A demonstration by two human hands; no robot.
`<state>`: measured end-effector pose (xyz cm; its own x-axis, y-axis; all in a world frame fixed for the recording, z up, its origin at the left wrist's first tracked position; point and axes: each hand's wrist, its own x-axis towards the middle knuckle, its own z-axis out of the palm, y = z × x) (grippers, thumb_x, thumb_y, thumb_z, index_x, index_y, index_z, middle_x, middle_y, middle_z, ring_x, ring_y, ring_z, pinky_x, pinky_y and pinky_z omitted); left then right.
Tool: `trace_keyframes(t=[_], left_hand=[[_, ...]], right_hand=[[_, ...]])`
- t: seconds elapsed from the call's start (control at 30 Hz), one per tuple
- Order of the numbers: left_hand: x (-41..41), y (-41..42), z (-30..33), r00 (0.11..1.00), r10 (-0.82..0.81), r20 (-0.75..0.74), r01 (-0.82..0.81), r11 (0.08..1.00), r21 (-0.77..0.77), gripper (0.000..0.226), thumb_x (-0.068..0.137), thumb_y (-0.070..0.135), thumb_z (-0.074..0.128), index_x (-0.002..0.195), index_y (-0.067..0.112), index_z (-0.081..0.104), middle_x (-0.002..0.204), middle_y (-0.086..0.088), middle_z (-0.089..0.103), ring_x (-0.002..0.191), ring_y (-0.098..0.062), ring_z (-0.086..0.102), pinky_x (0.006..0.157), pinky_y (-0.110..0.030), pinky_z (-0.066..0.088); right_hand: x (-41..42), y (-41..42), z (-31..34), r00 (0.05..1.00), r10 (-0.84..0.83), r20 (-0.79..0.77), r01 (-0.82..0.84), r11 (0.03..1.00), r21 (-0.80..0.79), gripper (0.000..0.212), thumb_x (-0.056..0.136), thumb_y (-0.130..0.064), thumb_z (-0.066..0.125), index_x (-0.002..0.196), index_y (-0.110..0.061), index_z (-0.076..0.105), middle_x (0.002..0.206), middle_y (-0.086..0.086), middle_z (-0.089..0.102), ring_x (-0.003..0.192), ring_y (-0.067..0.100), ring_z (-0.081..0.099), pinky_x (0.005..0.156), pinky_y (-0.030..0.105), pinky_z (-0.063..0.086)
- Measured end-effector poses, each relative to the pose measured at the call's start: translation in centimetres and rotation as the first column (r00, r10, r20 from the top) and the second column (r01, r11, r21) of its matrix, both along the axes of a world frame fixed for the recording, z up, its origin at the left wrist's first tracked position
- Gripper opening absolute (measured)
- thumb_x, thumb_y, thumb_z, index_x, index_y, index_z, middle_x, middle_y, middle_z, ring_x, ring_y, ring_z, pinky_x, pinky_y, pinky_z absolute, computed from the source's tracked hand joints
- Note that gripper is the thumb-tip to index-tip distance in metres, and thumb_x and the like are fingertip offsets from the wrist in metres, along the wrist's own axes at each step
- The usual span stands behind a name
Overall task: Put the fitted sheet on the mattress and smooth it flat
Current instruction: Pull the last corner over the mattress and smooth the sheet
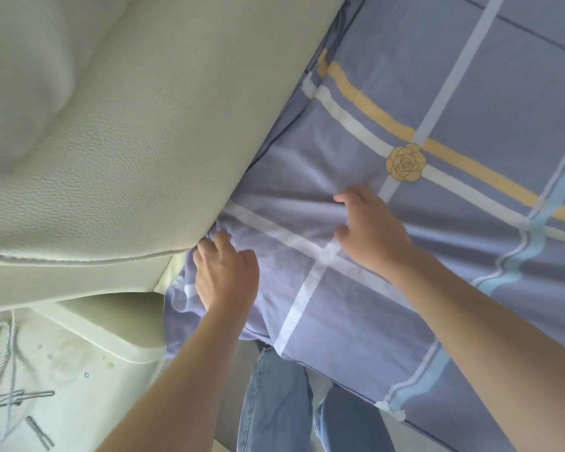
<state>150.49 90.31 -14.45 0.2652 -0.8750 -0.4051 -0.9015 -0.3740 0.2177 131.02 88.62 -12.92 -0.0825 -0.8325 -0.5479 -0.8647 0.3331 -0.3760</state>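
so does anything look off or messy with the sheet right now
Yes. The fitted sheet is bunched and creased at the corner beside the headboard, where the left hand presses its edge into the gap. Wrinkles fan out under the right hand. Farther across, it lies flat.

Both arms bare, reaching up from bottom of frame. Left hand at centre-left, fingers curled at the tips, knuckles up. Right hand just right of centre, palm down, fingers bent, thumb splayed toward the left.
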Motion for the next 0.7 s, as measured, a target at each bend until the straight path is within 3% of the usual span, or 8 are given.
trace_keyframes(t=[0.07,0.13,0.27,0.33,0.43,0.57,0.7], left_hand=[[-1.7,-0.8,1.0,0.981,-0.169,-0.098,0.162,0.984,-0.077,0.027,0.087,0.013,0.045,0.112,0.008,0.052,0.117,-0.014,0.051,0.090,-0.034,0.056,0.059,-0.037,0.043],[-3.8,-3.8,1.5,0.929,-0.282,-0.241,0.245,0.954,-0.172,0.028,0.087,0.011,0.045,0.114,0.007,0.055,0.118,-0.012,0.054,0.092,-0.032,0.059,0.066,-0.041,0.049],[-8.9,-12.6,0.9,0.857,-0.344,-0.383,0.294,0.938,-0.185,0.049,0.089,0.008,0.040,0.137,0.007,0.034,0.140,-0.015,0.039,0.121,-0.031,0.045,0.098,-0.038,0.038],[-10.5,-15.6,0.1,0.856,-0.348,-0.381,0.325,0.937,-0.124,0.048,0.089,0.009,0.037,0.136,0.001,0.033,0.142,-0.018,0.038,0.127,-0.033,0.039,0.105,-0.035,0.032],[-11.7,-18.0,-1.5,0.888,-0.303,-0.346,0.318,0.948,-0.013,0.050,0.089,0.015,0.034,0.136,-0.004,0.031,0.144,-0.020,0.036,0.131,-0.035,0.036,0.109,-0.043,0.030],[-12.1,-19.6,-3.8,0.907,-0.247,-0.342,0.275,0.961,0.034,0.061,0.093,0.022,0.033,0.148,0.015,0.011,0.157,-0.008,0.016,0.142,-0.027,0.022,0.116,-0.033,0.018],[-12.9,-21.0,-5.1,0.932,-0.129,-0.339,0.170,0.981,0.094,0.059,0.096,0.029,0.031,0.148,0.015,0.007,0.158,-0.010,0.010,0.144,-0.027,0.015,0.115,-0.032,0.011]], right_hand=[[-1.1,-1.3,0.2,1.000,0.011,-0.029,-0.010,1.000,0.021,0.058,0.091,-0.015,0.046,0.144,-0.016,0.024,0.156,0.000,0.015,0.141,0.023,0.021,0.101,0.038,0.037],[-1.6,-2.0,0.2,0.998,0.058,-0.040,-0.053,0.991,0.124,0.060,0.092,-0.015,0.044,0.146,-0.017,0.020,0.158,-0.004,0.009,0.143,0.021,0.019,0.104,0.040,0.034],[-2.5,-1.8,-0.1,0.995,0.046,-0.091,-0.030,0.986,0.167,0.045,0.090,-0.016,0.043,0.135,-0.020,0.043,0.141,0.001,0.049,0.122,0.030,0.049,0.092,0.038,0.046],[-2.3,-1.7,0.0,0.993,0.051,-0.108,-0.034,0.988,0.151,0.037,0.089,-0.017,0.044,0.125,-0.020,0.053,0.128,0.005,0.059,0.115,0.032,0.054,0.088,0.038,0.047],[-2.4,-2.2,0.0,0.994,0.035,-0.102,-0.024,0.994,0.107,0.032,0.089,-0.018,0.043,0.115,-0.019,0.062,0.120,0.006,0.063,0.110,0.032,0.057,0.085,0.037,0.048],[-3.3,-3.1,-0.3,0.995,-0.015,-0.098,0.014,1.000,-0.016,0.029,0.088,-0.017,0.042,0.103,-0.017,0.067,0.107,0.005,0.069,0.100,0.030,0.060,0.080,0.035,0.051],[-4.1,-5.4,-0.4,0.991,-0.128,-0.040,0.120,0.979,-0.165,0.033,0.087,-0.015,0.044,0.113,-0.019,0.063,0.118,0.001,0.065,0.109,0.027,0.058,0.081,0.033,0.048]])
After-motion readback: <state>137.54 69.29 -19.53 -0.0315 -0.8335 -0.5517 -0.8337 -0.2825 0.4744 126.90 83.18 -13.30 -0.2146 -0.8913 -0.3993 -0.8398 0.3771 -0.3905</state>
